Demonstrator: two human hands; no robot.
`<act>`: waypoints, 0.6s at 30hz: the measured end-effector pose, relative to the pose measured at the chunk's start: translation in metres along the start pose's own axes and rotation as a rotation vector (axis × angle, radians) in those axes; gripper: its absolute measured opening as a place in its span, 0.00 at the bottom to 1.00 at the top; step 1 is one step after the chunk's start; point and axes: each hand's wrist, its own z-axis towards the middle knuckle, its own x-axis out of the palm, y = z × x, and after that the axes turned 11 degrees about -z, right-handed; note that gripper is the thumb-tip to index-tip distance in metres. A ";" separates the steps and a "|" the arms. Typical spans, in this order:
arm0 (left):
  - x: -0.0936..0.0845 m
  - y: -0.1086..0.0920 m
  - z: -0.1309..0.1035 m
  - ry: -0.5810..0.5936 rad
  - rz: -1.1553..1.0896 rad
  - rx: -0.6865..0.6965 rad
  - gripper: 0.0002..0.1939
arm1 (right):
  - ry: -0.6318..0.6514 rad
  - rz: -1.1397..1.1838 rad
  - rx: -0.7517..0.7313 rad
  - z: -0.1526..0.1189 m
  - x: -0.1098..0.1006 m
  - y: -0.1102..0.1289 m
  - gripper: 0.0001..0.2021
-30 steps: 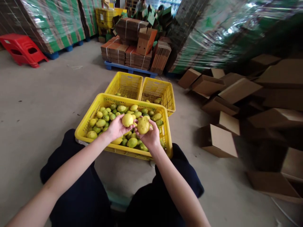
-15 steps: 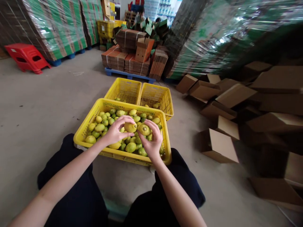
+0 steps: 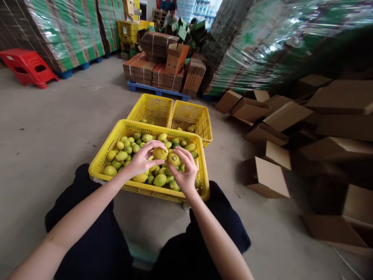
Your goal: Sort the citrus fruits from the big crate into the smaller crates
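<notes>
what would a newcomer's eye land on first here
Probably the lemon in the left hand and another lemon in the right hand, over a yellow crate of lemons mid-picture. Then perhaps the red plastic stool at far left and the cardboard boxes strewn on the right.

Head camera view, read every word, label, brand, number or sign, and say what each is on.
None can be read.
Small white label on the yellow plastic crate at the back: too small to read.
Pale patch on the red plastic stool, perhaps a label: too small to read.
Green stack at right in plastic wrap: any print is blurred.
Two held yellow lemons: no lettering visible.
</notes>
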 end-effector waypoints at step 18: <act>0.013 0.010 -0.001 -0.222 -0.394 -0.341 0.13 | 0.234 0.641 0.624 0.006 0.004 -0.007 0.21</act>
